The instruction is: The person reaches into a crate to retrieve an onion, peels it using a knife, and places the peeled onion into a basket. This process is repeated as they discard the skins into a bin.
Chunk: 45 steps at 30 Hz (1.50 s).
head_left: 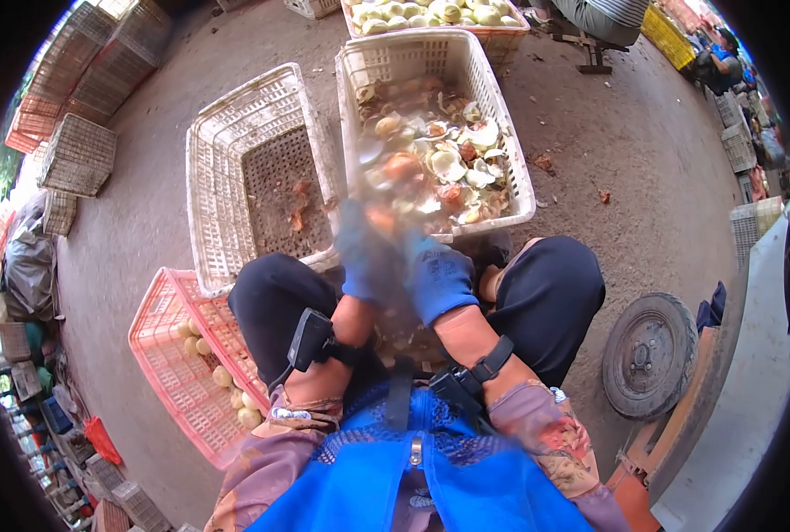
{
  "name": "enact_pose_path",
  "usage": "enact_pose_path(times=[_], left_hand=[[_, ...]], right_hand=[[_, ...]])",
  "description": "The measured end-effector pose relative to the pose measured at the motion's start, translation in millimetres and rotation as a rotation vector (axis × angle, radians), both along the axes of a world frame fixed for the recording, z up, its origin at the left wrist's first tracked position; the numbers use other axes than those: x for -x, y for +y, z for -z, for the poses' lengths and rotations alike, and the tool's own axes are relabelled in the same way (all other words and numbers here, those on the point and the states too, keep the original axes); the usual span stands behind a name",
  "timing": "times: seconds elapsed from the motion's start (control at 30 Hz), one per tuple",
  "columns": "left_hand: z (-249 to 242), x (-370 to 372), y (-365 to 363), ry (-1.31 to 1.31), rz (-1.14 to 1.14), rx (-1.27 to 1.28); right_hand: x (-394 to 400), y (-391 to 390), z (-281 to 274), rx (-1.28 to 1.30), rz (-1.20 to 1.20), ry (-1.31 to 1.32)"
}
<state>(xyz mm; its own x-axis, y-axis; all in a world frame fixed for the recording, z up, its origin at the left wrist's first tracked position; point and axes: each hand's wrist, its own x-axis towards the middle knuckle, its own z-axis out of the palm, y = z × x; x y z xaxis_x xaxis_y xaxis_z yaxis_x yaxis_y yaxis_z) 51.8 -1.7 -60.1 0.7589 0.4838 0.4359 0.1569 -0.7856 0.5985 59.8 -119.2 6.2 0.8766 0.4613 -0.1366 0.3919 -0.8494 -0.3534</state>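
My left hand (363, 253), in a blue glove, is raised between my knees at the near edge of the white crate (521, 177). Close beside it on the right is my right hand (439, 275), also gloved in blue, its fingers bent. A blurred orange-brown onion (381, 218) shows at the fingertips; which hand holds it cannot be made out. Onion skins and cut pieces (448, 166) lie in the white crate. Left of it, a second white crate (208, 186) has a few brown skins (298, 217) on its floor.
A pink crate (169, 355) with pale onions (222, 376) stands by my left knee. Peeled onions (448, 12) fill a crate at the top. A wheel (648, 355) lies at right. A seated person (599, 19) is at upper right. Stacked crates (80, 155) stand at left.
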Motion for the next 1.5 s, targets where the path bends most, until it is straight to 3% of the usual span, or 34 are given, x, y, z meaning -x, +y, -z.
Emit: enact_pose_path(times=[0.1,0.27,0.3,0.37,0.47,0.57,0.6,0.67,0.7,0.77,0.9,0.97,1.0,1.07,1.1,1.17,1.23,1.3,1.4,1.5], left_hand=[[26,0,7,-0.002,0.025,0.076],[17,-6,15,0.054,0.211,0.568],[25,-7,14,0.052,0.211,0.568],[49,-9,9,0.045,0.052,0.356],[20,-5,-4,-0.131,0.065,0.138],[-8,-6,-14,-0.038,-0.013,0.11],[4,-8,-13,-0.041,-0.009,0.11],[35,-13,-8,-0.037,-0.027,0.471],[28,-13,-11,-0.038,-0.024,0.47],[-2,-10,-19,0.018,-0.113,0.144],[-19,-5,-15,0.132,-0.046,0.109],[-5,-4,-7,0.113,0.074,0.349],[-4,-5,-11,0.113,0.073,0.349],[-5,-6,-23,-0.066,-0.055,-0.235],[-10,-7,-22,-0.068,-0.052,-0.237],[-21,-6,-20,-0.047,0.049,0.132],[-13,-10,-16,-0.033,0.05,0.168],[10,-17,-8,-0.092,0.204,0.759],[1,-14,-7,0.124,0.136,0.55],[-11,-11,-8,-0.04,0.171,0.403]], right_hand=[[-2,-2,2,0.066,-0.012,-0.084],[-10,-10,5,0.03,-0.114,-0.22],[-9,-10,6,0.01,-0.102,-0.189],[-5,-10,8,-0.01,-0.088,-0.158],[1,-2,4,-0.081,0.052,-0.02],[-1,1,-7,0.021,0.113,0.046],[-3,1,-2,0.001,0.124,0.036],[-5,0,1,-0.018,0.135,0.025],[-6,0,1,-0.022,0.121,0.072],[-6,-1,2,-0.027,0.106,0.122],[-4,-5,5,-0.116,0.071,0.152],[-3,-3,7,-0.146,0.077,0.122],[-5,0,10,-0.04,0.088,0.072],[-12,2,18,0.066,0.1,0.022],[-20,2,19,0.032,0.076,0.108],[-25,-1,20,-0.001,0.057,0.192],[-23,-2,7,0.049,0.05,0.019],[-21,0,15,-0.008,0.069,0.018],[-15,-2,15,-0.044,0.066,0.022],[-9,-6,5,-0.06,-0.004,0.023]])
